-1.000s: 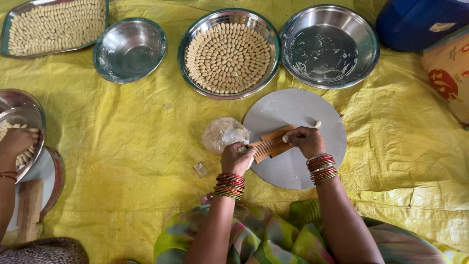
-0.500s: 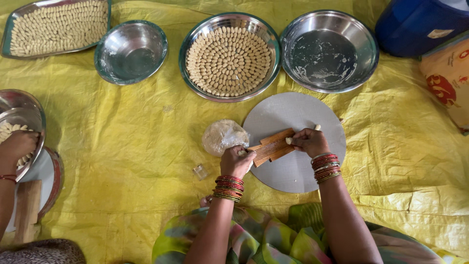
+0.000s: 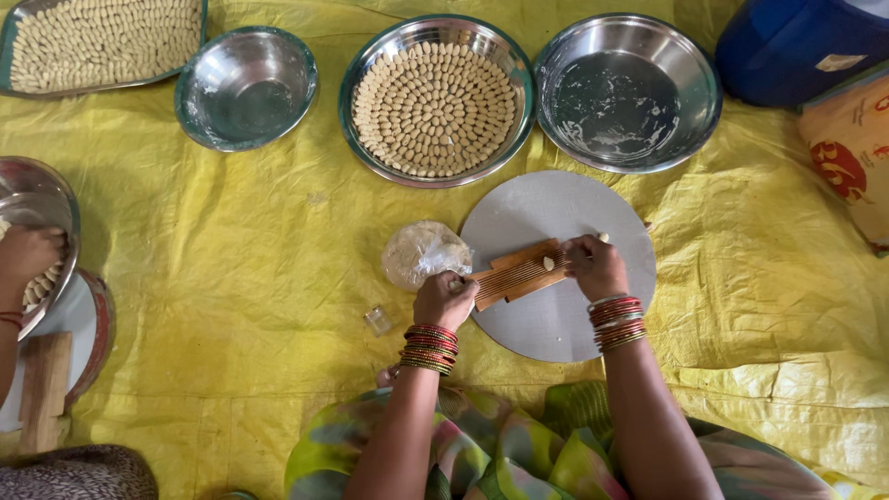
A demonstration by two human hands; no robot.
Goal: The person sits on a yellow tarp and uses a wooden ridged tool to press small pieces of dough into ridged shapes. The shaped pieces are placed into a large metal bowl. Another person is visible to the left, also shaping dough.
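Observation:
A ridged wooden board (image 3: 516,275) lies tilted on a round grey board (image 3: 574,315). My left hand (image 3: 444,298) grips the wooden board's left end. My right hand (image 3: 596,267) rests at its right end, fingers curled beside a small dough piece (image 3: 548,263) lying on the ridges. Another small dough piece (image 3: 604,237) sits on the grey board just past my right hand. A dough lump wrapped in clear plastic (image 3: 422,252) lies left of the boards.
A steel plate of shaped dough pieces (image 3: 435,97), an empty steel plate (image 3: 628,91), a steel bowl (image 3: 245,86) and a filled tray (image 3: 97,42) stand beyond on the yellow sheet (image 3: 231,259). Another person's hand (image 3: 28,255) reaches into a steel bowl at left. Blue container (image 3: 801,46) far right.
My right hand has shifted slightly along the wooden board, and a small dough piece now shows on the ridges. The other person's hand has moved a little at the left bowl.

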